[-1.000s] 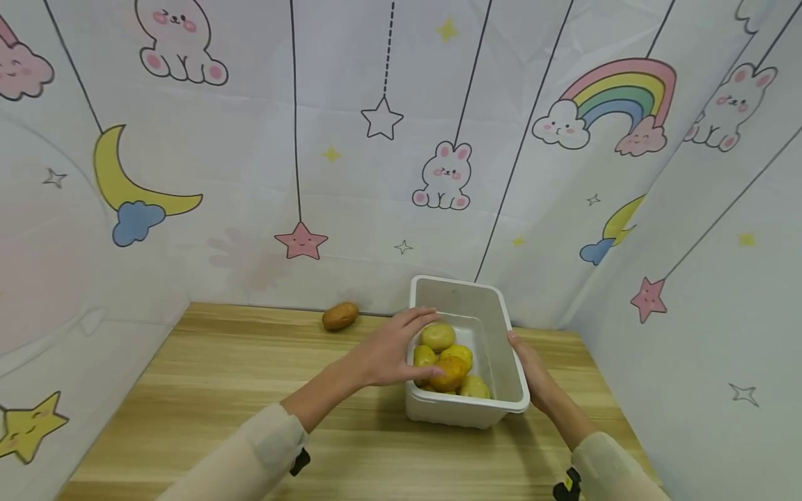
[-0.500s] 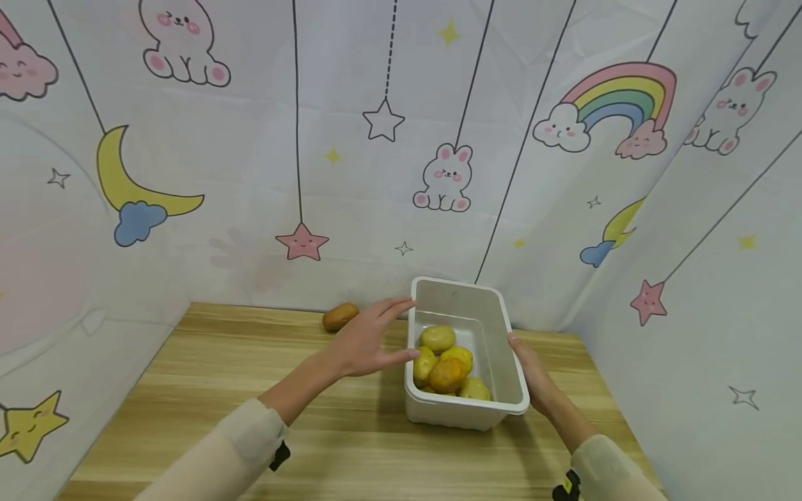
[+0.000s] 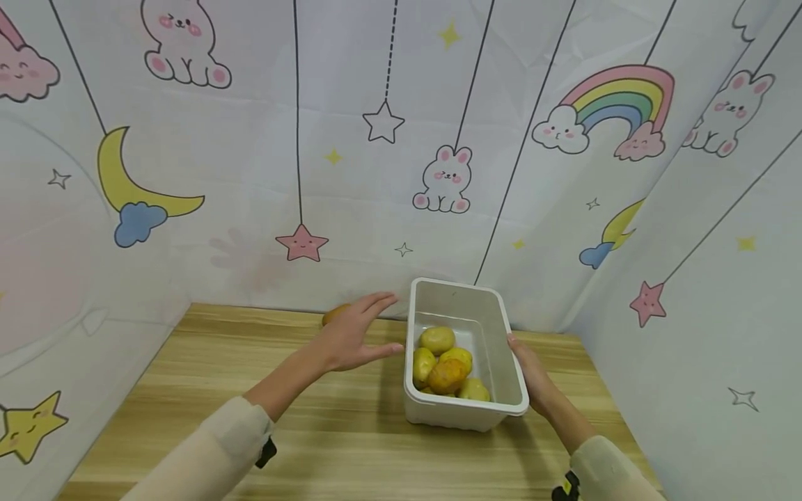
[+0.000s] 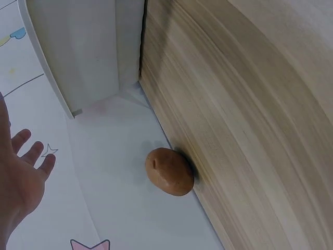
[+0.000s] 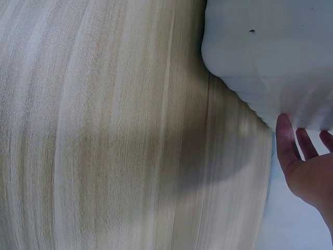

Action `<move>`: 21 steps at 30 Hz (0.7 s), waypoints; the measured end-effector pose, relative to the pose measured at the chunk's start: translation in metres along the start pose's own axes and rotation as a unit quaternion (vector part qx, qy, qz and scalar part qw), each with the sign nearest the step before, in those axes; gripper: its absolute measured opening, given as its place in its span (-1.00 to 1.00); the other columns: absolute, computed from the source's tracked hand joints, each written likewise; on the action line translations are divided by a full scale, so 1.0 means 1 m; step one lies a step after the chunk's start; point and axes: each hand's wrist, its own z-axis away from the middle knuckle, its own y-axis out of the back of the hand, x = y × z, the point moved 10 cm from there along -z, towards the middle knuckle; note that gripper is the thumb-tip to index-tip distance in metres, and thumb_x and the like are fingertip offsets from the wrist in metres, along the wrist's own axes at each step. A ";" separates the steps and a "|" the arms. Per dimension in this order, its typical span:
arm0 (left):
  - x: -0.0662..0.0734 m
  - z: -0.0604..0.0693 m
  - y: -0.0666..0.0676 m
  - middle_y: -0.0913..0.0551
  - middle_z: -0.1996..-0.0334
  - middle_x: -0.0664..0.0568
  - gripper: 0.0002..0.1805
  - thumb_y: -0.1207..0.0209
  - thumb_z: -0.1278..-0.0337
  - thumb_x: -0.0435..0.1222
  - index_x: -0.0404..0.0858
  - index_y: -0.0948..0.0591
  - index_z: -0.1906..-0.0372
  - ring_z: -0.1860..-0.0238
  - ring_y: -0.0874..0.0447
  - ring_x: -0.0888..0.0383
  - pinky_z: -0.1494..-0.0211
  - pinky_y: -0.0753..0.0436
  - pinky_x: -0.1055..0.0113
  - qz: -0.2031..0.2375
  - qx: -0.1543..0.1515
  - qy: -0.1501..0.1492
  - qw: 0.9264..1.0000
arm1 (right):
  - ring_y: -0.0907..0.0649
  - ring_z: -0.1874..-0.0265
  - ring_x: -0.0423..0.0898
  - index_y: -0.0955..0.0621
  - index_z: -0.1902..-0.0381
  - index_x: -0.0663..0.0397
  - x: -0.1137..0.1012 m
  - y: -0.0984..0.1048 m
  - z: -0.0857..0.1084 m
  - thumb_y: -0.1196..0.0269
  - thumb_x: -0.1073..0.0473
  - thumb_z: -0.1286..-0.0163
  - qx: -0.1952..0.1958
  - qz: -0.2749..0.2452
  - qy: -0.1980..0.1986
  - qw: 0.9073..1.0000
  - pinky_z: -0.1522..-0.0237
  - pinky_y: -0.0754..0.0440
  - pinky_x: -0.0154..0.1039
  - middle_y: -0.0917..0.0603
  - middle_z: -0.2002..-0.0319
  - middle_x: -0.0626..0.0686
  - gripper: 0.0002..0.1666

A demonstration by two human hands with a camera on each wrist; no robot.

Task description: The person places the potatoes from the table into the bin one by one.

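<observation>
A white plastic bin (image 3: pixel 460 414) stands on the table, with several yellow potatoes (image 3: pixel 437 339) and a more orange potato (image 3: pixel 447 376) in it. My left hand (image 3: pixel 351 337) hovers just left of the bin, fingers spread and nothing in its grasp. Behind that hand a brown potato (image 3: pixel 333 314) lies at the table's back edge, partly hidden in the head view. The left wrist view has this brown potato (image 4: pixel 169 172) in full, apart from the fingers. My right hand (image 3: pixel 532 372) rests against the bin's right outer wall, its fingertips touching it in the right wrist view.
The wood-grain table (image 3: pixel 250 376) ends at the back against a white cloth (image 3: pixel 351 188) printed with rabbits, stars and moons. Another stretch of the cloth (image 3: pixel 708 362) borders the right side.
My left hand has drawn back from over the bin, leftward past its rim, and now covers part of the brown potato. The right hand and the bin have stayed in place.
</observation>
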 end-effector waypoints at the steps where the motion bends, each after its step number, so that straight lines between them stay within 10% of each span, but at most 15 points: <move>1: -0.003 0.001 -0.001 -0.30 -0.60 0.01 0.03 -0.30 -0.25 0.33 -0.05 -0.26 -0.67 -0.54 -0.35 -0.07 -0.52 -0.43 -0.08 -0.001 -0.001 0.002 1.000 | -0.60 -0.24 0.17 -0.29 -0.56 0.37 0.000 -0.001 0.000 0.25 -0.28 -0.76 -0.002 0.000 0.000 1.000 -0.14 -0.66 -0.13 -0.47 -0.39 0.46 -0.13; 21: -0.032 0.006 -0.003 -0.22 -0.64 -0.03 0.04 -0.25 -0.29 0.34 -0.08 -0.21 -0.69 -0.60 -0.22 -0.11 -0.56 -0.34 -0.16 0.006 -0.009 0.030 0.999 | -0.55 -0.31 0.20 -0.26 -0.59 0.32 0.000 -0.001 0.000 0.23 -0.30 -0.75 -0.003 -0.001 -0.004 1.000 -0.17 -0.62 -0.14 -0.43 -0.43 0.45 -0.12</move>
